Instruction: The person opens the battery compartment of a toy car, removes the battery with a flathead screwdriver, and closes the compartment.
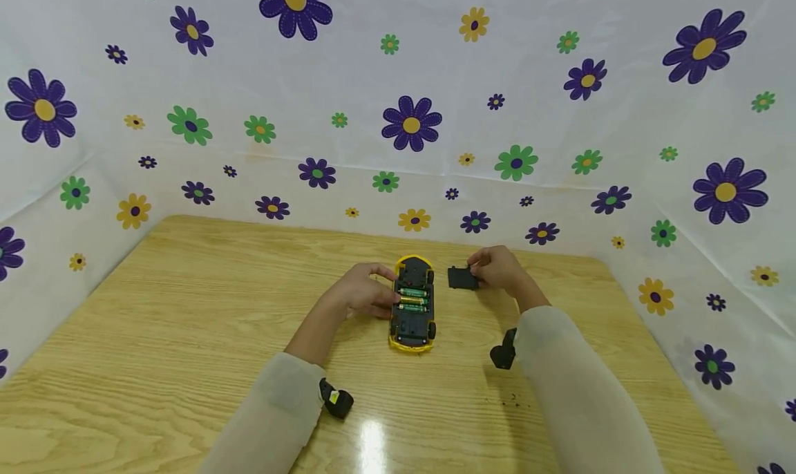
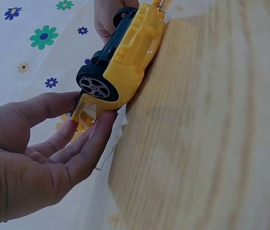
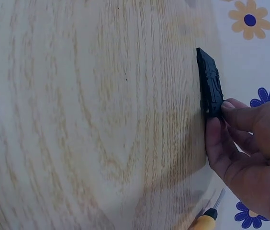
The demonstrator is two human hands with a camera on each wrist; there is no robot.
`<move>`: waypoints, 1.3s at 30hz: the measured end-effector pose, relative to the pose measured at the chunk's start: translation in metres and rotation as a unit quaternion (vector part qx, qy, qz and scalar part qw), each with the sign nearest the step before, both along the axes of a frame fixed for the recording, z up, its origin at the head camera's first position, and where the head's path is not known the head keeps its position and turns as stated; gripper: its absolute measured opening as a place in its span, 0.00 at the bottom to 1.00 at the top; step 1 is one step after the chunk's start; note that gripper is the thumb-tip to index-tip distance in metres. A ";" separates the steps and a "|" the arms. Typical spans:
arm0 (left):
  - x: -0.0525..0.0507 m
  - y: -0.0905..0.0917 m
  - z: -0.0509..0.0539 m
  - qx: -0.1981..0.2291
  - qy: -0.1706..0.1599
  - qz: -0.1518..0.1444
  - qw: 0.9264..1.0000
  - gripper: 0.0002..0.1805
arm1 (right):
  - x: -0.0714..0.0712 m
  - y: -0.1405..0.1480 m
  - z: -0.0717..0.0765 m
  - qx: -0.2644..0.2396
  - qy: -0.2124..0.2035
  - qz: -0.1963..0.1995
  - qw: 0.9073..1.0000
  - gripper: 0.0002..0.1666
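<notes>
Toy car [image 1: 412, 325]: inverted on the table [image 1: 205, 308], chassis uppermost, slightly right of the table's middle, long axis running away from the person. Body yellow, underside black, battery bay uncovered. In bay: three batteries [image 1: 412, 300], green and gold, seated side by side across the width of the chassis. Along the right edge of the underside: two black wheels [image 1: 432, 330], one toward each end. Left hand [image 1: 365, 291]: at the left side of the toy car, car edge held between thumb and fingers, narrow grip; in the left wrist view, fingertips close to a spoked wheel. Right of the toy car, well apart from the chassis: black cover [image 1: 461, 278], thin and roughly rectangular. Right hand [image 1: 497, 267]: cover pinched at its right end between thumb and fingers, narrow grip. Contact between cover and table: cannot tell. In the right wrist view, below the right hand: screwdriver [image 3: 205, 222] with yellow handle, black collar and metal shaft, partly cut off by the frame edge. Near the right sleeve [image 1: 578, 384]: small dark specks [image 1: 513, 399] on the table, too small to identify. Behind the table: white cloth [image 1: 348, 73] printed with purple, green and yellow flowers.
</notes>
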State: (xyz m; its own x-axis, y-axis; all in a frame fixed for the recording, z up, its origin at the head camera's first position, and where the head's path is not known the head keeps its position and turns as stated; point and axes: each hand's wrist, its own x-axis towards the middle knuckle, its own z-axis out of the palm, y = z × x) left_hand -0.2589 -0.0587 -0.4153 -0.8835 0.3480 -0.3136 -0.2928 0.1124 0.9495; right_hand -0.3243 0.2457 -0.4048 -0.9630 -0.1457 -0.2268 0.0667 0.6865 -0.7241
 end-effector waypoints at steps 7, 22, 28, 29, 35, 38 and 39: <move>0.001 -0.001 0.001 0.001 0.001 0.002 1.000 0.25 | -0.002 -0.003 -0.002 0.006 0.000 -0.008 1.000 0.16; 0.003 -0.001 -0.002 0.007 -0.012 0.004 1.000 0.24 | 0.001 -0.003 -0.012 0.009 0.017 -0.004 1.000 0.13; 0.004 0.000 -0.005 0.003 -0.012 0.008 1.000 0.25 | 0.007 -0.002 -0.005 0.032 0.040 0.017 0.999 0.14; 0.004 0.000 -0.006 0.002 -0.015 0.008 1.000 0.26 | 0.007 -0.002 -0.004 0.038 0.041 0.021 0.998 0.14; 0.002 0.001 -0.003 0.005 -0.019 0.016 1.000 0.26 | 0.008 0.006 0.010 0.042 0.042 0.040 0.997 0.18; 0.001 0.001 0.000 0.005 -0.013 0.014 1.000 0.26 | 0.009 0.012 0.020 0.046 0.037 0.041 0.997 0.20; 0.001 0.001 0.000 0.007 -0.014 0.013 1.000 0.27 | 0.010 0.014 0.023 0.051 0.036 0.042 0.997 0.21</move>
